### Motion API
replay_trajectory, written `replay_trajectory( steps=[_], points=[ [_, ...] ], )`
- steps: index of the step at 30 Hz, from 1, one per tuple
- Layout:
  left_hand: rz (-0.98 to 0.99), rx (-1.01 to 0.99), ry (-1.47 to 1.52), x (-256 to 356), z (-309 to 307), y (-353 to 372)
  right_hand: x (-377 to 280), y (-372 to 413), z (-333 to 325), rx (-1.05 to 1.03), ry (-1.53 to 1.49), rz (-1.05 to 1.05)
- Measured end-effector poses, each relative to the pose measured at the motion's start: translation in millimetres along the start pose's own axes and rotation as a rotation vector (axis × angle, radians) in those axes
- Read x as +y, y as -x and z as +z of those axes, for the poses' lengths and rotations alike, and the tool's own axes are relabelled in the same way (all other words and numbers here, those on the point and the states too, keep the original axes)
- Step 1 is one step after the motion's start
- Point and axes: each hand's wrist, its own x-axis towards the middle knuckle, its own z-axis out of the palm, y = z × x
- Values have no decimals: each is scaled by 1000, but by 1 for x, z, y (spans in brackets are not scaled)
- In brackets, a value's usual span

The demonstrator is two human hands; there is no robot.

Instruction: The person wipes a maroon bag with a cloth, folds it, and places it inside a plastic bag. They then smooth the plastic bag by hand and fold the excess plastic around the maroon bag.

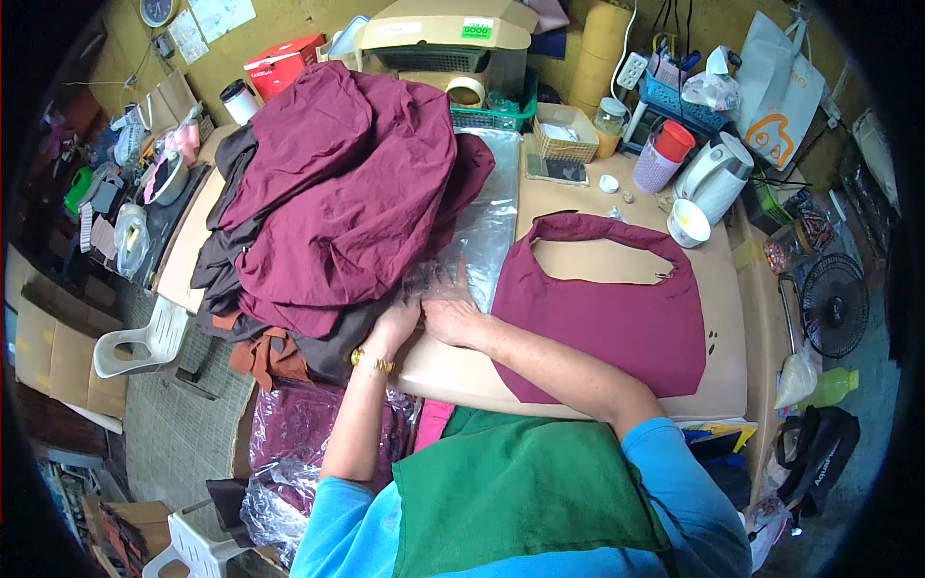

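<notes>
Both hands meet at the near end of a stack of clear plastic bags point(487, 222) on the table. My right hand point(451, 313) lies at the plastic, its fingers stretched forward and blurred by the film's shine. Close against it is my left hand point(397, 318), beside the pile of maroon fabric point(347, 183); its fingertips are hidden by plastic and the other hand. Under my right forearm, a flat maroon shoulder bag point(607, 332) with a wide strap loop is spread out.
Dark cloth point(332, 342) lies below the maroon pile. Along the right stand a white bowl point(688, 223), an electric kettle point(715, 173) and a lilac cup point(655, 169). A small basket point(567, 132) is at the back. Plastic-wrapped maroon items point(323, 433) sit below the table's front edge.
</notes>
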Motion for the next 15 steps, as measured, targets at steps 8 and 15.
replay_trajectory(
  steps=[8,15],
  points=[
    [-237,-272,-191,42,-103,-22,0,0,-11,-39,-90,15],
    [-457,-325,58,47,-97,-9,-7,-12,-4,126,-17,-47]
  ],
)
